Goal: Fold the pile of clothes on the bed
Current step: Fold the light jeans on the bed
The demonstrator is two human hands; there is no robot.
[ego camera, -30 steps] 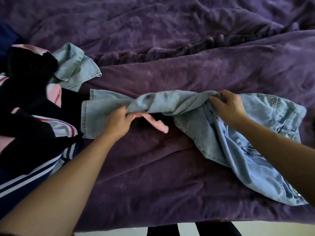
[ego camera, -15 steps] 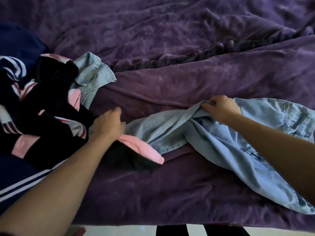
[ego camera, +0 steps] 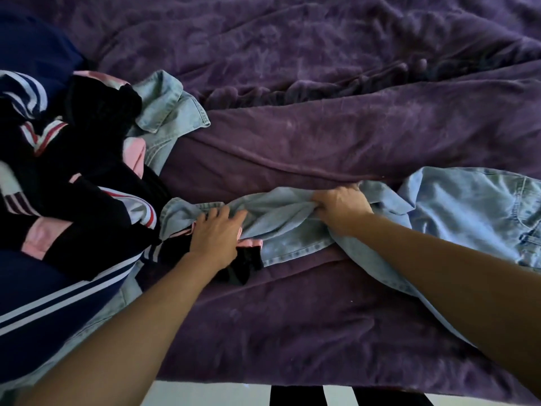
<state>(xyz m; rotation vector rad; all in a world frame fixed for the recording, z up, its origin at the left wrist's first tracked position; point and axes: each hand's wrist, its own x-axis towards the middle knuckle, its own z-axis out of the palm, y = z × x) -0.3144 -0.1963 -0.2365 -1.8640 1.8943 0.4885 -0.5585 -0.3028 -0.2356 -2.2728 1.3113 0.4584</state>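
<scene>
The right hand (ego camera: 341, 206) grips a bunched fold of the light blue jeans (ego camera: 468, 206), with the fingers curled into the cloth. The left hand (ego camera: 216, 232) lies flat with the fingers spread on one jeans leg, and its palm covers also a part of a black and pink garment (ego camera: 243, 260) that shows from under that leg. The jeans lie across the near part of the purple bed (ego camera: 322, 142), twisted and not flat.

The task seems to be at its beginning: no folded piece is visible, and the jeans need first to be spread out. The pile of clothes (ego camera: 73, 186) waits at the left, dark pieces with stripes and pink parts, with a second denim piece (ego camera: 168, 112) at its far edge. The black and pink garment looks tangled with the jeans leg and probably must be moved aside before a clean fold is possible.
</scene>
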